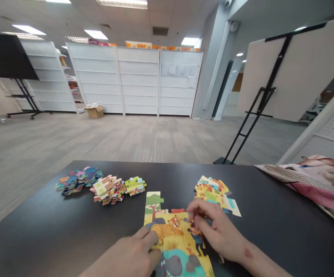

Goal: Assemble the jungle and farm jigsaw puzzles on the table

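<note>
Puzzle (169,229) lies on the dark counter (54,238), between the left hand (139,252) and the right hand (216,227). From where I stand, the left hand rests bent-fingered on its left side; whether it pinches the edge or merely presses, I cannot tell. The right hand curls over the upper right part, thumb and forefinger close together, though I can't make out whether a piece sits between them.

The step looks like fitting pieces along that side. I'd let the left hand brace the joined part lightly, and have the right line up tab and socket before pressing straight down; a sideways shove could spring the seams. The pile (211,192) just beyond the right hand leaves little elbow room, so a low, careful reach seems wise.

The puzzle's near end runs out of view, the right fingers hide its upper corner, and a pale scrap (221,259) below that wrist is too blurred to name.
</note>
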A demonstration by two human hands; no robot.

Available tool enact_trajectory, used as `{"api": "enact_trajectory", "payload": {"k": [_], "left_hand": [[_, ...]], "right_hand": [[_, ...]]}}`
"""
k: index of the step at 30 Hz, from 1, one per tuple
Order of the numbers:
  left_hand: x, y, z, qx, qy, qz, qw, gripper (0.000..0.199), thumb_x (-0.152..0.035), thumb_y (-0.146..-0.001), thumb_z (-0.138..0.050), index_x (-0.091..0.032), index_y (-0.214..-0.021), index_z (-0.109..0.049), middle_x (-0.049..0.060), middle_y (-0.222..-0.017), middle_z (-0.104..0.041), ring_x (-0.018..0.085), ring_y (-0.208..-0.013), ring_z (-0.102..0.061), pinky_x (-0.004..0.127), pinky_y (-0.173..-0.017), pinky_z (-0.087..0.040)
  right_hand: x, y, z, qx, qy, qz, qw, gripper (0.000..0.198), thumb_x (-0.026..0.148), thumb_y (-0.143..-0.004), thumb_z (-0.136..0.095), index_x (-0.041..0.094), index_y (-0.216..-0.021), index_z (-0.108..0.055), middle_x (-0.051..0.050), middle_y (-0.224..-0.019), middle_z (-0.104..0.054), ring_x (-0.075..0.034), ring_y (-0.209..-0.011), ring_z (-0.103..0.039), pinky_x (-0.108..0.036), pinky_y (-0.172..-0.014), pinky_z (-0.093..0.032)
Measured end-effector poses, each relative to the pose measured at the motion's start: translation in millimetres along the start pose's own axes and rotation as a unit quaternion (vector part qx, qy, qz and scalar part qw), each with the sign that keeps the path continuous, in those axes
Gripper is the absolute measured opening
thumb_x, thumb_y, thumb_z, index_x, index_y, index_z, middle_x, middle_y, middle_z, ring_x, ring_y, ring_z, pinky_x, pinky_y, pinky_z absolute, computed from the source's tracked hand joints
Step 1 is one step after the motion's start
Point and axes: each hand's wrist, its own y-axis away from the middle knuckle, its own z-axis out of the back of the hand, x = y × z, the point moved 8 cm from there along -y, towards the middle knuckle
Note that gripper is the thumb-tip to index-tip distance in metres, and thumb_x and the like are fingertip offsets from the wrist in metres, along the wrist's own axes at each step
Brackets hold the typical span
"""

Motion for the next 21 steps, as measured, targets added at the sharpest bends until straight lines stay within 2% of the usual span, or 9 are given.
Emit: {"api": "enact_trajectory", "payload": {"k": [2,4,6,8,11,14,18,21], "left_hand": [[-1.9,1.1,10.5,0.009,0.015,0.006,1.0,0.023,-0.016,-0.092,-0.06,-0.023,-0.112,-0.068,0.009,-0.121,-0.064,0.028,-0.112,-0.059,0.035,-0.09,-0.054],[-3.1,2.0,20.0,0.002,0.027,0.006,1.0,0.023,-0.021,-0.087,-0.068,-0.023,-0.11,-0.067,0.007,-0.12,-0.063,0.027,-0.112,-0.058,0.035,-0.094,-0.052],[-1.8,2.0,25.5,-0.02,0.035,0.002,0.999,0.025,-0.026,-0.083,-0.075,-0.024,-0.107,-0.066,0.005,-0.121,-0.062,0.027,-0.114,-0.056,0.038,-0.1,-0.049],[1.6,1.3,26.6,-0.047,0.045,-0.007,0.998,0.026,-0.028,-0.08,-0.08,-0.024,-0.101,-0.066,0.004,-0.124,-0.061,0.028,-0.119,-0.054,0.041,-0.105,-0.046],[8.9,-0.8,25.7,-0.082,0.066,-0.025,0.994,0.034,-0.034,-0.076,-0.083,-0.024,-0.101,-0.063,0.003,-0.129,-0.06,0.028,-0.122,-0.053,0.043,-0.109,-0.043],[17.2,-3.5,26.1,-0.102,0.073,-0.032,0.992,0.038,-0.038,-0.076,-0.082,-0.024,-0.105,-0.062,0.004,-0.129,-0.06,0.028,-0.12,-0.055,0.042,-0.11,-0.042],[26.6,-7.4,27.8,-0.113,0.07,-0.029,0.991,0.04,-0.037,-0.075,-0.082,-0.024,-0.107,-0.063,0.004,-0.129,-0.06,0.028,-0.12,-0.056,0.041,-0.11,-0.041],[32.5,-10.3,28.8,-0.124,0.075,-0.036,0.989,0.04,-0.036,-0.075,-0.082,-0.023,-0.108,-0.063,0.005,-0.13,-0.06,0.028,-0.121,-0.055,0.04,-0.109,-0.042]], "right_hand": [[-14.6,-1.8,40.4,-0.111,0.045,-0.003,0.993,0.016,0.019,-0.086,-0.046,0.021,-0.092,-0.062,-0.001,-0.078,-0.064,-0.015,-0.065,-0.057,-0.027,-0.063,-0.045],[-35.8,-1.3,81.2,-0.213,0.069,-0.042,0.974,0.019,0.021,-0.083,-0.047,0.02,-0.096,-0.061,-0.002,-0.08,-0.064,-0.015,-0.063,-0.057,-0.028,-0.063,-0.046],[-52.9,-3.4,104.4,-0.239,0.091,-0.081,0.963,0.025,0.021,-0.081,-0.045,0.02,-0.101,-0.061,-0.003,-0.083,-0.065,-0.017,-0.068,-0.06,-0.03,-0.064,-0.048],[-58.5,-9.0,106.2,-0.184,0.149,-0.103,0.966,0.026,0.023,-0.081,-0.044,0.021,-0.1,-0.061,-0.003,-0.083,-0.065,-0.019,-0.072,-0.061,-0.031,-0.066,-0.048],[-46.3,-13.2,84.5,-0.043,0.257,-0.088,0.961,0.018,0.03,-0.084,-0.05,0.022,-0.094,-0.063,-0.003,-0.082,-0.064,-0.02,-0.074,-0.059,-0.033,-0.071,-0.047],[-30.0,-8.5,62.7,0.054,0.296,-0.075,0.951,0.021,0.038,-0.081,-0.064,0.022,-0.095,-0.064,-0.005,-0.095,-0.065,-0.023,-0.085,-0.06,-0.035,-0.081,-0.047],[-30.0,-1.2,51.5,0.096,0.302,-0.125,0.94,0.031,0.034,-0.07,-0.077,0.021,-0.095,-0.064,-0.01,-0.113,-0.062,-0.03,-0.106,-0.058,-0.039,-0.092,-0.045],[-32.6,-0.4,46.6,0.109,0.288,-0.121,0.944,0.026,0.027,-0.071,-0.074,0.021,-0.093,-0.062,-0.008,-0.112,-0.063,-0.029,-0.108,-0.058,-0.038,-0.094,-0.045]]}}
